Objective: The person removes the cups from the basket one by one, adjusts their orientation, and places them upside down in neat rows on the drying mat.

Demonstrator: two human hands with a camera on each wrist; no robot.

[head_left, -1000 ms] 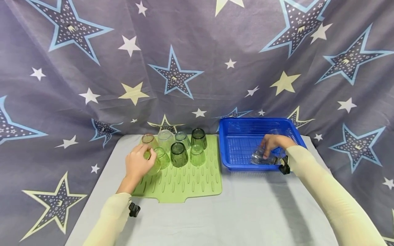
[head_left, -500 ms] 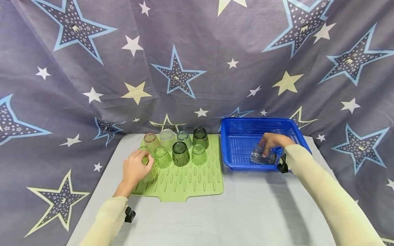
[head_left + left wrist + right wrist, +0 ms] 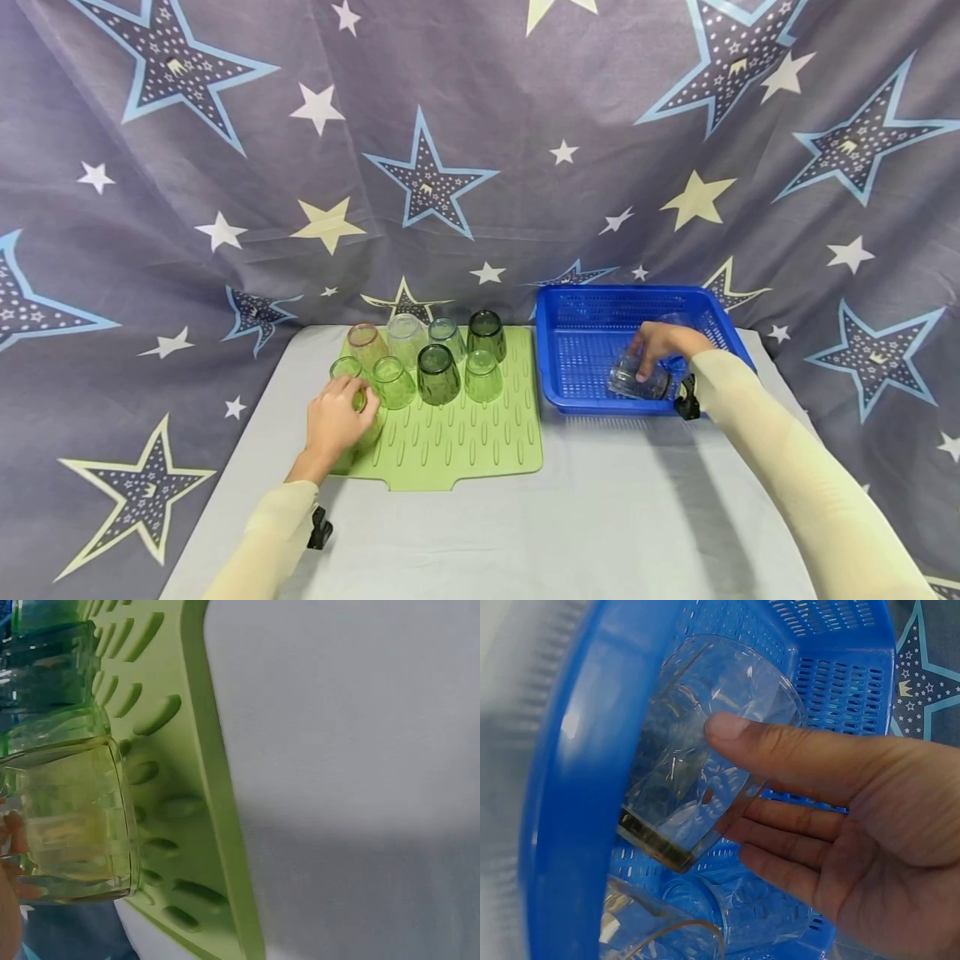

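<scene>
In the head view, my left hand [image 3: 337,421] holds a yellow-tinted drinking glass [image 3: 79,825], rim down, at the front left of the green drying mat [image 3: 468,458]. Whether its rim touches the mat is hard to tell. My right hand [image 3: 666,343] is inside the blue basket [image 3: 550,367], gripping a clear glass [image 3: 705,757] that lies tilted near the front wall. The right wrist view shows the thumb on its near side and fingers beneath. Other clear glasses [image 3: 769,907] lie beside it in the basket.
Several upturned glasses stand in two rows on the mat, among them a pink one [image 3: 366,343], a dark one [image 3: 438,379] and a green one [image 3: 483,379]. A star-patterned curtain [image 3: 480,183] hangs behind the white-covered table [image 3: 525,542].
My left hand has moved the yellow glass slightly toward the front of the mat, uncovering a green glass behind it. In the basket, my right hand's fingers have settled around the clear glass.
</scene>
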